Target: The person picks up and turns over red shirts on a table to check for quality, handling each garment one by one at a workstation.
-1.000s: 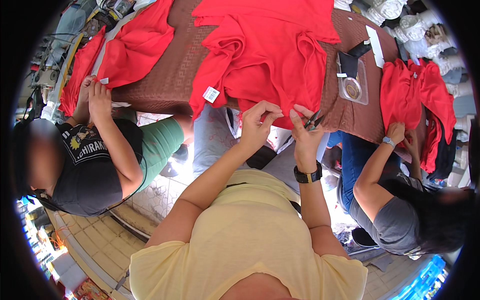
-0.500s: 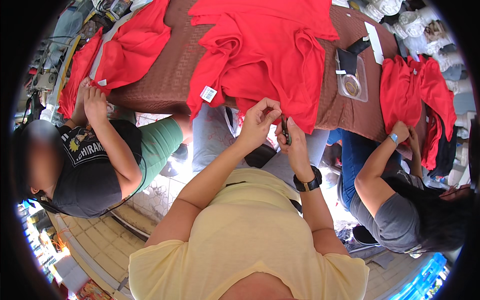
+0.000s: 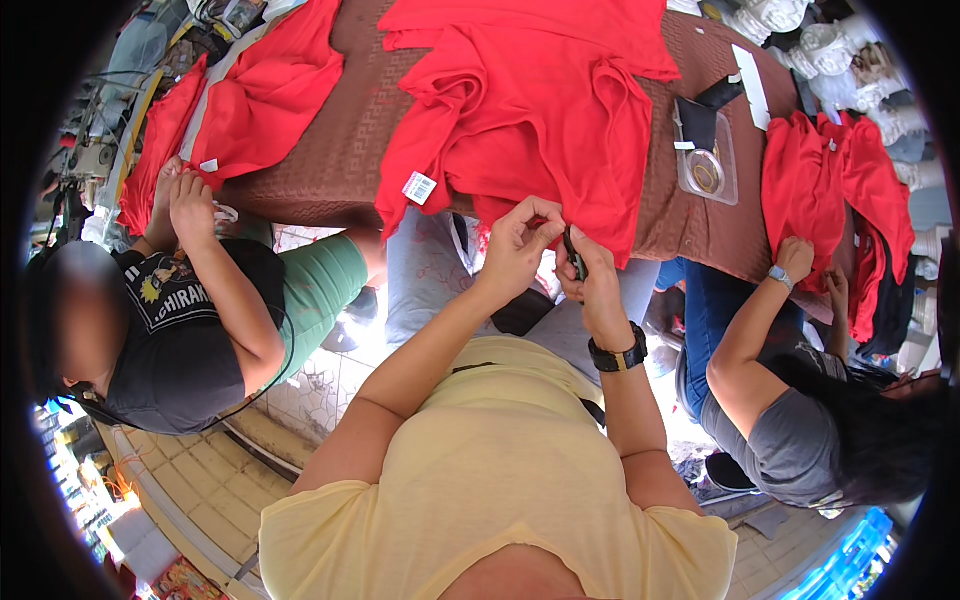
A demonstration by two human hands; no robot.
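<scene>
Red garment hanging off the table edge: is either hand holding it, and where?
The left hand pinches the red cloth garment at its hanging lower edge. The right hand grips a small dark tool beside it.

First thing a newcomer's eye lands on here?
The big red garment spread over the brown patterned table, top centre, with a white tag hanging at its lower left edge. Just below it, the left hand pinches the garment's hem while the right hand holds a small dark tool against it. More red garments lie at the far left and far right, each handled by a seated co-worker.
</scene>
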